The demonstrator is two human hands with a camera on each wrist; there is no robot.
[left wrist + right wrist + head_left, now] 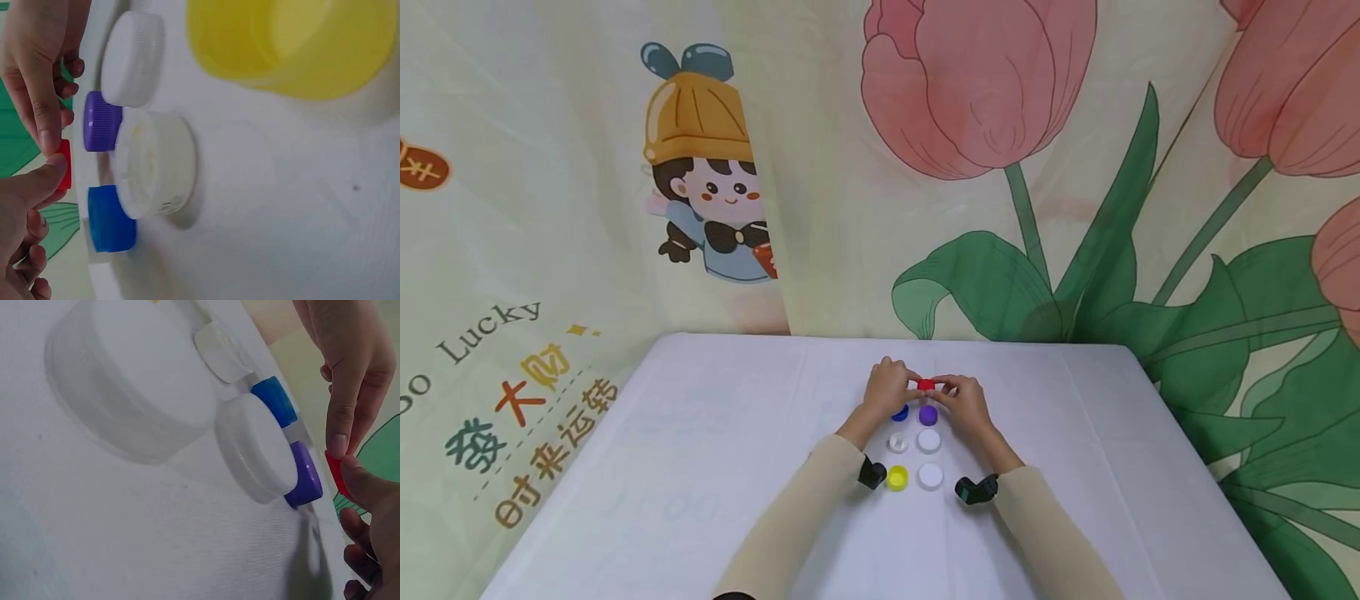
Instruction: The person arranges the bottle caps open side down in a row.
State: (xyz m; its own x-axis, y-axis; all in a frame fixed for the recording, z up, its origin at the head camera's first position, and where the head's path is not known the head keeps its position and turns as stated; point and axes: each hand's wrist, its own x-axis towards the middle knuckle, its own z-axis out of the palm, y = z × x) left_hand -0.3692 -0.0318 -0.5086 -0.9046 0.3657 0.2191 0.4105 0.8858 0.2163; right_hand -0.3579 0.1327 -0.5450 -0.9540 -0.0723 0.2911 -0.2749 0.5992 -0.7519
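Observation:
Near the far side of the table, a small red bottle cap (927,384) is pinched from both sides. My left hand (890,387) holds its left side between thumb and fingertips, and my right hand (963,401) grips its right side likewise. In the left wrist view the red cap (65,164) is partly covered by the fingers. Just in front of the hands are a blue cap (900,413), partly behind the left hand, and a purple cap (928,415). The right wrist view shows the red cap (337,472) above the table, beyond the purple cap (305,475).
Closer in, the caps form two columns: a whitish cap (897,442) and a yellow cap (897,477) on the left, two white caps (928,440) on the right. A white cloth covers the table (715,467). A printed curtain (835,208) hangs behind its far edge.

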